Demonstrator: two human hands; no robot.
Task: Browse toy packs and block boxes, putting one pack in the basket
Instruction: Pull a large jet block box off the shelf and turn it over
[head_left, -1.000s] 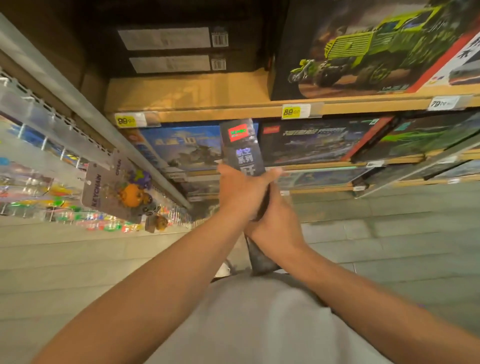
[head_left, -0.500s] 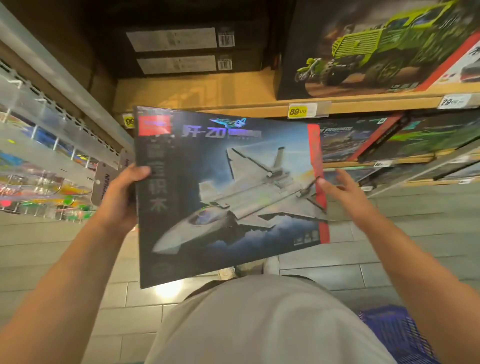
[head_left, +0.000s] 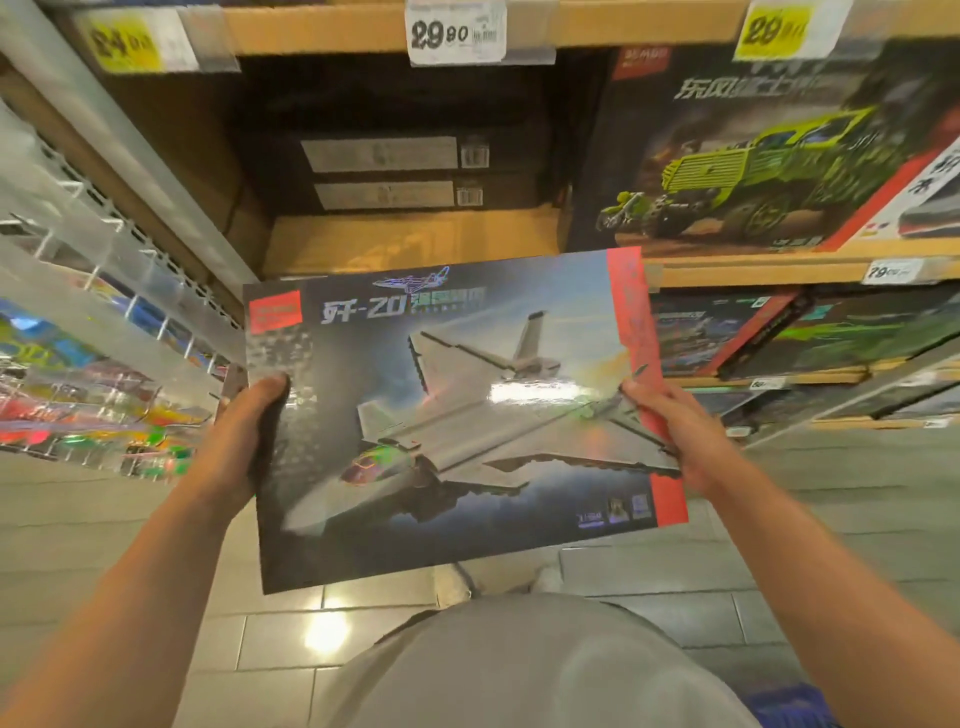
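Nearest the camera is the person's grey shirt (head_left: 540, 670), with a corner of a blue basket (head_left: 795, 706) showing at the bottom edge to its right. Below lies a floor of pale grey tiles (head_left: 270, 649), glossy enough to carry a bright lamp reflection.

Both bare forearms reach forward. The left hand (head_left: 241, 441) grips the left edge of a flat block box (head_left: 457, 415), thumb curled over the front face. The right hand (head_left: 675, 431) grips the right edge the same way, thumb lying on the red side strip. The box is held in the air in front of the shelves, face toward the camera and slightly tilted. Its front shows a grey fighter jet, a red brand patch at top left too blurred to read, and the heading "歼-20"; the smaller print is unreadable.

Behind it stand wooden shelves (head_left: 415, 239). On the middle shelf, dark boxes (head_left: 395, 171) with pale barcode labels lie stacked; beside them to the right leans a large box with a green truck (head_left: 737, 171). A white price tag (head_left: 454, 34) above reads "29.80"; a yellow tag (head_left: 124, 44) at left is blurred. At far left hang colourful toy packs (head_left: 78, 395) on wire hooks.
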